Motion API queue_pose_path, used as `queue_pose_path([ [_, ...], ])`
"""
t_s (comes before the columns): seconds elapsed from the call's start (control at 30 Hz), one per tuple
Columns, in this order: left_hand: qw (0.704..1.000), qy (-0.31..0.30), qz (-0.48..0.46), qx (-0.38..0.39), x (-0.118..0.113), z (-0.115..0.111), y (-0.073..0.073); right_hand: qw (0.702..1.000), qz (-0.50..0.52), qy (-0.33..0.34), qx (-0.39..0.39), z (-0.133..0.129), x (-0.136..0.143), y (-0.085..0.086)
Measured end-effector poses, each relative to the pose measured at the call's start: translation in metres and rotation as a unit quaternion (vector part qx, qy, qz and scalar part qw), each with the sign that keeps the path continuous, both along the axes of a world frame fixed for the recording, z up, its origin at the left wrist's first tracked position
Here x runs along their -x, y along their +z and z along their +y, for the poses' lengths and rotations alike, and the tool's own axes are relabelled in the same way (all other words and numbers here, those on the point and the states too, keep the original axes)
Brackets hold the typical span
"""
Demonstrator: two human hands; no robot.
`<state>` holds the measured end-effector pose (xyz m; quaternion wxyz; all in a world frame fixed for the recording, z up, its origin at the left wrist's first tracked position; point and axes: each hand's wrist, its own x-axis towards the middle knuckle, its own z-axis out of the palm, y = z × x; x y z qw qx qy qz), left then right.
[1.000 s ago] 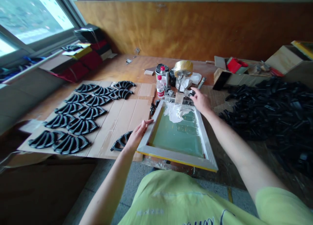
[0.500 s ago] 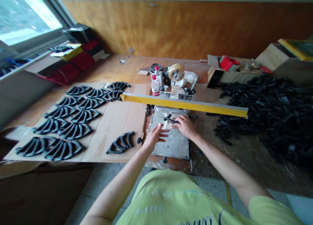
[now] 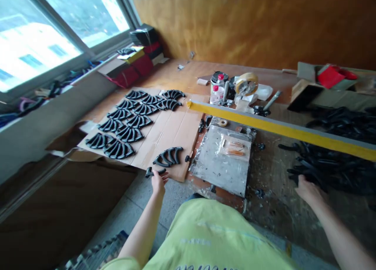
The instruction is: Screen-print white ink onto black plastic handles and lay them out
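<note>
My left hand (image 3: 159, 182) is closed around a black curved handle-like piece (image 3: 150, 172), over the front edge of the cardboard sheet (image 3: 158, 133). Just beyond it, a short fanned row of similar black pieces (image 3: 169, 156) lies on the cardboard. My right hand (image 3: 309, 191) is at the near left edge of a large heap of loose black curved pieces (image 3: 337, 164). Its fingertips touch the heap and are partly hidden, so I cannot tell whether they grip one. Between the hands lies a flat grey metal plate (image 3: 219, 164) with a taped brown patch (image 3: 236, 148) on it.
A yellow-and-grey bar (image 3: 264, 122) spans above the plate's far side. Behind it stand red-capped bottles (image 3: 216, 94) and a tape roll (image 3: 246, 84). Several fans of black pieces (image 3: 120, 148) cover the cardboard's left side. An open box (image 3: 326, 92) stands at back right.
Both hands have left the metal plate. The left moved left with the black piece, which was in my right hand before; the right moved right to the heap. The view has turned left.
</note>
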<state>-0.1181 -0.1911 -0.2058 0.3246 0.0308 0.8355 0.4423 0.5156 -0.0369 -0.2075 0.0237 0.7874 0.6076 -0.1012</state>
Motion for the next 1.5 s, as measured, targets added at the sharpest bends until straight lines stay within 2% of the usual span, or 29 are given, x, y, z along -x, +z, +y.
queue_pose_path([
  [0.07,0.999,-0.013,0.005,0.029,0.012,0.001,-0.006,0.998,-0.028,-0.022,0.048,-0.011,-0.011,-0.011],
  [0.1,0.999,-0.027,0.008,0.046,0.017,0.004,-0.007,0.997,-0.035,-0.033,0.06,-0.014,-0.007,-0.011],
  [0.17,0.994,-0.063,0.016,0.084,0.026,0.009,-0.005,1.0,0.007,-0.012,0.01,-0.013,0.018,0.0],
  [0.23,0.987,-0.099,0.029,0.123,0.035,0.013,0.0,0.991,0.082,0.081,-0.072,-0.004,0.062,0.02],
  [0.33,0.974,-0.131,0.071,0.172,0.042,0.013,0.009,0.938,0.159,0.243,-0.19,0.019,0.145,0.048],
  [0.4,0.966,-0.122,0.119,0.194,0.038,0.01,0.013,0.909,0.161,0.322,-0.209,0.035,0.197,0.057],
  [0.47,0.953,-0.109,0.202,0.196,0.025,0.008,0.016,0.892,0.147,0.381,-0.195,0.046,0.234,0.06],
  [0.57,0.913,-0.163,0.337,0.16,-0.005,0.012,0.015,0.88,0.114,0.43,-0.164,0.052,0.259,0.06],
  [0.63,0.897,-0.205,0.357,0.163,-0.025,0.022,0.014,0.879,0.085,0.442,-0.156,0.05,0.262,0.065],
  [0.67,0.897,-0.211,0.346,0.175,-0.032,0.028,0.013,0.879,0.072,0.443,-0.16,0.048,0.263,0.069],
  [0.77,0.899,-0.216,0.327,0.198,-0.039,0.045,0.013,0.872,0.072,0.448,-0.181,0.038,0.285,0.083],
  [0.87,0.894,-0.243,0.314,0.21,-0.032,0.055,0.017,0.837,0.156,0.506,-0.139,0.024,0.347,0.087],
  [0.93,0.889,-0.257,0.302,0.229,-0.024,0.059,0.02,0.804,0.205,0.554,-0.065,0.014,0.404,0.08],
  [1.0,0.885,-0.264,0.296,0.246,-0.018,0.061,0.023,0.785,0.2,0.586,0.024,0.007,0.462,0.069],
  [1.07,0.881,-0.271,0.293,0.254,-0.013,0.062,0.025,0.79,0.153,0.584,0.108,0.003,0.508,0.06],
  [1.13,0.878,-0.283,0.29,0.255,-0.008,0.062,0.024,0.8,0.127,0.562,0.167,0.002,0.538,0.053],
  [1.23,0.871,-0.302,0.301,0.244,0.004,0.067,0.021,0.801,0.162,0.545,0.187,0.005,0.555,0.045],
  [1.3,0.861,-0.322,0.324,0.226,0.017,0.081,0.02,0.803,0.195,0.538,0.17,0.014,0.558,0.04],
  [1.4,0.833,-0.375,0.368,0.175,0.047,0.127,0.022,0.834,0.215,0.491,0.129,0.044,0.569,0.035],
  [1.5,0.798,-0.433,0.403,0.12,0.087,0.196,0.025,0.868,0.222,0.435,0.091,0.093,0.593,0.031],
])
